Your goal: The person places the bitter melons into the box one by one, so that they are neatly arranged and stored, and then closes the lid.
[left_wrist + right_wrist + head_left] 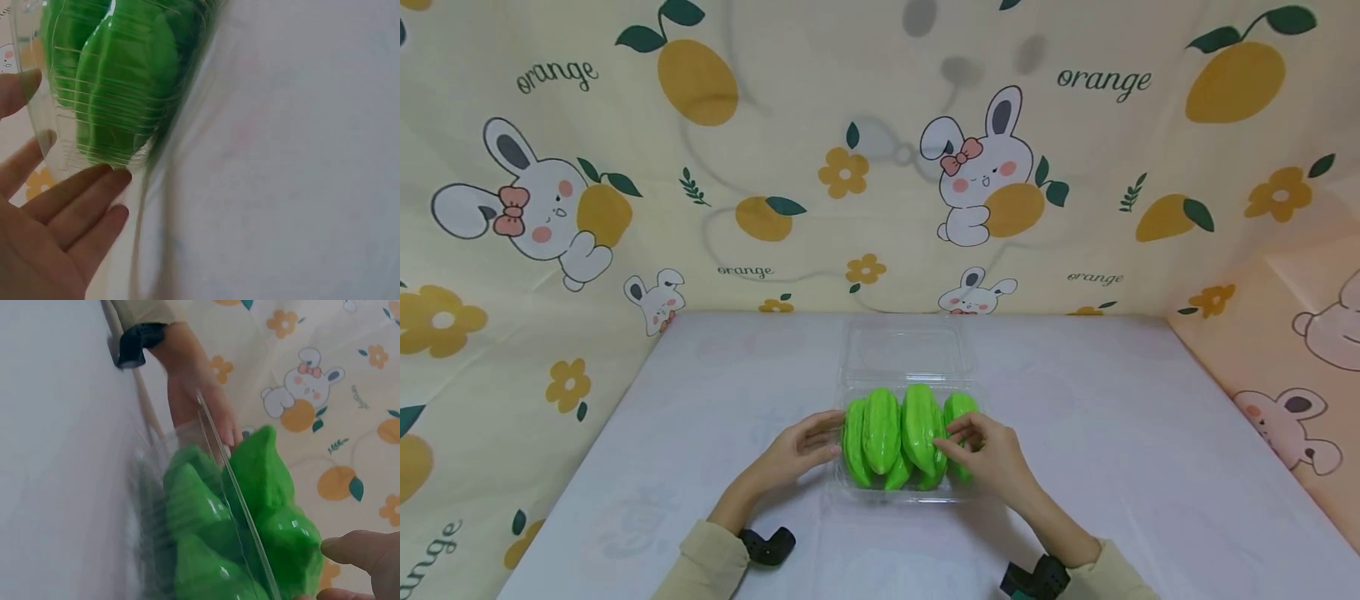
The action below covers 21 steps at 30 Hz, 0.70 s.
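Several glossy bright green, ridged fruit-like pieces with pointed ends, resembling star fruit (882,433), lie side by side in a clear plastic clamshell box (910,495). The box's lid (908,350) is folded back. My left hand (793,450) is at the box's left side, its fingers extended; in the left wrist view these fingers (87,197) are close against the ribbed wall. My right hand (988,454) is over the box's right part, fingers slightly bent. One fingertip (331,549) touches a green piece in the right wrist view. The lower fingers there are mostly cut off.
A white cloth (1105,467) covers the table under the box. Behind it rises a cream backdrop (805,108) printed with rabbits, oranges and flowers, and it continues along both sides. A black band (767,547) is around the left wrist, another (1037,577) around the right.
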Available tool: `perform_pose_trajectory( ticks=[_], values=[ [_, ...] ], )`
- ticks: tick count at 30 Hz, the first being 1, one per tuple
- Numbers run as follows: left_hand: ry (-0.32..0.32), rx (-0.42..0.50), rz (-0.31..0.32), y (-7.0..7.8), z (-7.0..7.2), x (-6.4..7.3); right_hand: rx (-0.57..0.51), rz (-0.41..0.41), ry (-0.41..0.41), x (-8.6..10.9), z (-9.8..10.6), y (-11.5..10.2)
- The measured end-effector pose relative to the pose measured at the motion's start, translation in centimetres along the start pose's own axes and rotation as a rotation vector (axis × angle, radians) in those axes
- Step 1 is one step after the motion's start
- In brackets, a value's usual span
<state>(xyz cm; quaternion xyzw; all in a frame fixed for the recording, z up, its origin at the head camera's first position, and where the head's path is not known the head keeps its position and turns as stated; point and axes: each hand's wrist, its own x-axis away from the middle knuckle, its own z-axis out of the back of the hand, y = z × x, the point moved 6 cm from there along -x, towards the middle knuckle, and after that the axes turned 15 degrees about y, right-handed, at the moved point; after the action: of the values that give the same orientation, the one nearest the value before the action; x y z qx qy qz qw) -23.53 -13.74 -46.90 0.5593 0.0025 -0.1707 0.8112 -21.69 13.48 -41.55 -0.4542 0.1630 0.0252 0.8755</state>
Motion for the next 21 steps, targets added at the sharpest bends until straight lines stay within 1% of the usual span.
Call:
perform_pose_trajectory(
  ticks=[3,5,7,10,14,17,21],
  values=[
    [0.011,-0.046,-0.004,0.1,0.1,-0.1,0.001,0.039,0.02,-0.5,0.5,0.3],
    [0.021,-0.07,-0.021,0.2,0.1,-0.2,-0.001,0.056,0.029,-0.9,0.9,0.5],
    [0.033,-0.076,-0.039,0.3,0.2,-0.3,-0.001,0.062,0.031,-1.3,1.3,0.6],
    [0.053,-0.071,-0.042,0.3,0.4,-0.5,0.009,0.07,0.025,-2.0,1.6,0.8],
    [0.091,-0.086,-0.015,0.6,0.9,-1.1,0.026,0.069,0.022,-2.9,2.1,1.3],
    [0.123,-0.113,0.003,0.9,1.4,-1.5,0.04,0.053,0.026,-3.7,2.5,1.8],
    [0.166,-0.134,0.046,1.1,2.2,-2.1,0.071,0.036,0.027,-4.8,3.0,2.5]
  ],
)
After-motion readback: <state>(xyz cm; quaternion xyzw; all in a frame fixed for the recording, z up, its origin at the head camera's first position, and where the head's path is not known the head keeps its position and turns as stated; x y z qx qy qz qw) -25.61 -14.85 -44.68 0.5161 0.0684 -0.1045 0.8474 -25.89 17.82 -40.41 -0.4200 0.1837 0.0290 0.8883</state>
